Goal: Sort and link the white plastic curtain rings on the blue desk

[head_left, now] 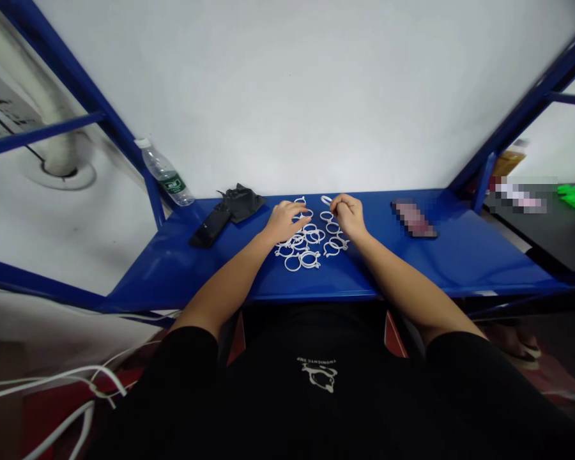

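Several white plastic curtain rings (293,262), each with a small eyelet, lie in a loose pile on the blue tabletop (172,268). Over the back left part of that pile is my left hand (283,221), thumb and fingers apart and curved near a ring; whether it touches one I cannot tell. My right hand (349,216) is closed, its fingertips pinching a single white curtain ring (326,200) near the back edge. Just below this hand, more rings (333,248) form a smaller group to the right of the pile.
To the left lie a black phone (211,225) and a crumpled black bag (242,202). A plastic bottle (167,176) leans by the blue frame (153,198). On the right rests a blurred-out reddish phone-like object (414,219). A white wall (306,102) stands behind.
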`<state>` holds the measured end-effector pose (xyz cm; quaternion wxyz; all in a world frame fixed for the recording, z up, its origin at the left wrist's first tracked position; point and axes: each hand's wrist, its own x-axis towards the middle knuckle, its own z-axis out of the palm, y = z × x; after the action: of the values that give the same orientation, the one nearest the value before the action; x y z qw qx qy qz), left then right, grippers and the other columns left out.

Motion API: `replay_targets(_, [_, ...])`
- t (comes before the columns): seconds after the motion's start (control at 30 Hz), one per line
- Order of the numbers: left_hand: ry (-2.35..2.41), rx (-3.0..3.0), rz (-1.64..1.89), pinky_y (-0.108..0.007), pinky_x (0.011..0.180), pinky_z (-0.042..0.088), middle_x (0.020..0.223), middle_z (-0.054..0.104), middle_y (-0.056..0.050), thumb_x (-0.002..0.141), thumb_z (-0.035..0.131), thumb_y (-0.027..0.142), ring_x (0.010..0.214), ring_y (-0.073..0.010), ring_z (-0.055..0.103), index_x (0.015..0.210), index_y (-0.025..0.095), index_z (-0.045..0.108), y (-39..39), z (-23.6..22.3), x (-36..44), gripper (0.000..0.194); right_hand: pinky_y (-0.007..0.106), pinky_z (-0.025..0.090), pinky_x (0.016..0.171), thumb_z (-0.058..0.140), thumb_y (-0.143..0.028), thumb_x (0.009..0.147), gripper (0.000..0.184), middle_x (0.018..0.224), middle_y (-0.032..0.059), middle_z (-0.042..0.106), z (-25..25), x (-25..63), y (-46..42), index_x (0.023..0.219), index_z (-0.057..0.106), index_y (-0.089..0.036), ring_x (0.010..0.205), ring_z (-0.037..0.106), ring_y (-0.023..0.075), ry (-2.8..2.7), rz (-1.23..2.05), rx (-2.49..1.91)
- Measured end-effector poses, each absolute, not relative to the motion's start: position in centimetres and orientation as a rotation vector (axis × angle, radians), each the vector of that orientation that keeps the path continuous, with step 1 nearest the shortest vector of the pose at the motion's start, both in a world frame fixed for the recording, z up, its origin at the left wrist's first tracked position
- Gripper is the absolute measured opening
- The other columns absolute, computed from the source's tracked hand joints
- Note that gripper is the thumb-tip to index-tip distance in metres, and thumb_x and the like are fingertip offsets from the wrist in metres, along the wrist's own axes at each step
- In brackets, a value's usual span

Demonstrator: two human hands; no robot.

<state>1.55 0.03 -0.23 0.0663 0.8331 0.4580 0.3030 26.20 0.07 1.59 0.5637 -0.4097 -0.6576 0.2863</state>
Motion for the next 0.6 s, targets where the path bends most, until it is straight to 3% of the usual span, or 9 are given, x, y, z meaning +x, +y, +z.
replay_targets(0.1, [1.441, 2.492, 0.598, -0.066, 0.134, 0.038, 0.170, 0.068, -0.010, 0.116, 0.069, 0.045, 0.159, -0.0384, 0.058, 0.149, 0.032, 0.080, 0.4, -0.3, 2.0, 0.038, 0.039, 0.058, 0.081, 0.055, -0.025, 0.090, 0.023, 0.085, 0.0051, 0.078, 1.7, 26.3, -0.4, 0.101, 0.075, -0.025, 0.079, 0.070, 0.0244, -1.681, 0.598, -1.041])
replay_targets(0.17, [1.425, 2.485, 0.468, -0.067, 0.136, 0.033, 0.169, 0.069, -0.009, 0.118, 0.064, 0.048, 0.159, -0.0382, 0.059, 0.151, 0.034, 0.079, 0.3, -0.5, 1.9, 0.039, 0.042, 0.061, 0.089, 0.059, -0.021, 0.091, 0.040, 0.101, 0.0073, 0.086, 1.8, 26.4, -0.8, 0.127, 0.076, -0.024, 0.089, 0.075, 0.0267, -1.831, 0.548, -1.094])
replay_targets(0.23, [1.424, 2.500, 0.452, -0.067, 0.136, 0.030, 0.164, 0.073, -0.010, 0.118, 0.063, 0.048, 0.155, -0.0377, 0.062, 0.149, 0.033, 0.080, 0.0, -0.7, 1.6, 0.039, 0.044, 0.062, 0.097, 0.061, -0.019, 0.090, 0.052, 0.119, 0.0099, 0.088, 1.8, 26.6, -0.9, 0.140, 0.074, -0.022, 0.098, 0.078, 0.0286, -1.998, 0.497, -1.102])
replay_targets(0.33, [1.466, 2.534, 0.496, -0.064, 0.133, 0.036, 0.153, 0.079, -0.010, 0.116, 0.066, 0.047, 0.147, -0.0374, 0.069, 0.140, 0.030, 0.085, -0.3, -0.7, 1.0, 0.035, 0.046, 0.061, 0.107, 0.061, -0.018, 0.094, 0.049, 0.136, 0.0117, 0.086, 1.8, 26.7, -0.4, 0.139, 0.079, -0.021, 0.109, 0.080, 0.0294, -2.152, 0.415, -1.077])
replay_targets(0.47, [1.474, 2.569, 0.566, -0.050, 0.119, 0.053, 0.129, 0.087, -0.008, 0.117, 0.058, 0.033, 0.125, -0.0312, 0.079, 0.123, 0.028, 0.091, -0.1, -0.6, 0.7, 0.033, 0.045, 0.061, 0.111, 0.059, -0.018, 0.101, 0.041, 0.133, 0.0119, 0.087, 2.1, 26.2, 2.6, 0.134, 0.083, -0.020, 0.116, 0.080, 0.0295, -2.195, 0.393, -1.165])
replay_targets(0.6, [1.489, 2.523, 0.575, -0.043, 0.113, 0.059, 0.130, 0.087, -0.010, 0.105, 0.066, 0.018, 0.124, -0.0314, 0.078, 0.131, 0.025, 0.090, 0.2, -0.7, 0.8, 0.036, 0.043, 0.058, 0.117, 0.062, -0.014, 0.103, 0.049, 0.145, 0.0142, 0.083, 2.7, 23.9, 7.0, 0.147, 0.079, -0.020, 0.134, 0.077, 0.0326, -2.454, 0.360, -1.400])
